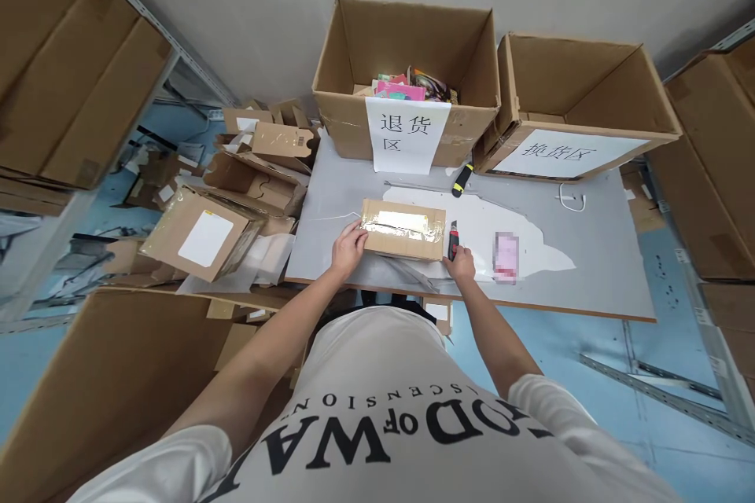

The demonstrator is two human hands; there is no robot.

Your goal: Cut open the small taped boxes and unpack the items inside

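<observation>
A small taped cardboard box point(404, 244) with a white label lies on the table in front of me. My left hand point(349, 248) grips its left end, with the fingers on the top edge. My right hand point(461, 265) is closed around a red and black utility knife point(453, 239), which points away from me just beside the box's right end. A blurred pink item point(506, 258) lies to the right of that hand. Farther back rests a yellow and black utility knife point(463, 180).
Behind stand a large open carton point(348, 122) holding colourful packages and another open carton point(595, 153), both with paper signs. Opened boxes point(253, 181) pile up at the left. A white cable point(572, 200) lies on the grey table point(613, 267). A big carton point(118, 377) stands at lower left.
</observation>
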